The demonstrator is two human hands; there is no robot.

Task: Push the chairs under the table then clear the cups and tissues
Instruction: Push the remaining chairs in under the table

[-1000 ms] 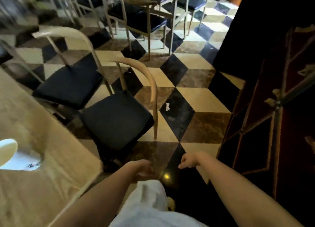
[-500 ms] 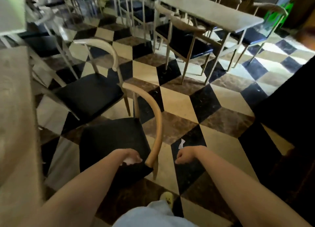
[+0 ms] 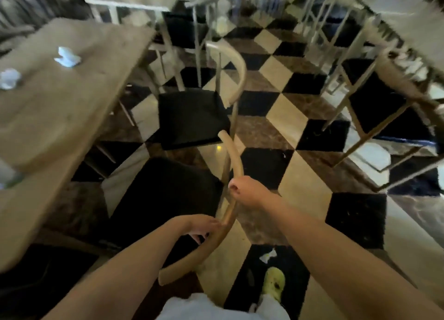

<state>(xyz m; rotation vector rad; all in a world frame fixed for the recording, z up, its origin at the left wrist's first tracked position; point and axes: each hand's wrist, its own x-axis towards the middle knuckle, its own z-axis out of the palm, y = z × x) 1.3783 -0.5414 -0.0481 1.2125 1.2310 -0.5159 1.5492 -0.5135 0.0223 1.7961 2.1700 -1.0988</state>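
Note:
The near chair [image 3: 165, 194] has a black seat and a curved wooden backrest rail, and it stands out from the wooden table [image 3: 55, 108] on my left. My left hand [image 3: 204, 228] grips the lower part of that rail. My right hand [image 3: 245, 192] is wrapped around the rail higher up. A second chair [image 3: 192, 117] of the same kind stands just beyond, also pulled out from the table. Two crumpled white tissues [image 3: 67, 57] [image 3: 9, 78] lie on the tabletop. A pale blurred object [image 3: 9, 178] sits at the table's left edge.
A tissue scrap [image 3: 268, 256] lies on the checkered floor near my green shoe [image 3: 272, 282]. Another table [image 3: 408, 21] with dark-seated chairs [image 3: 374, 108] stands across the aisle on the right. More tables and chairs [image 3: 182, 28] fill the back.
My view swung left, bringing the table and tissues into sight. Both hands moved from hanging free onto the near chair's backrest rail and closed on it.

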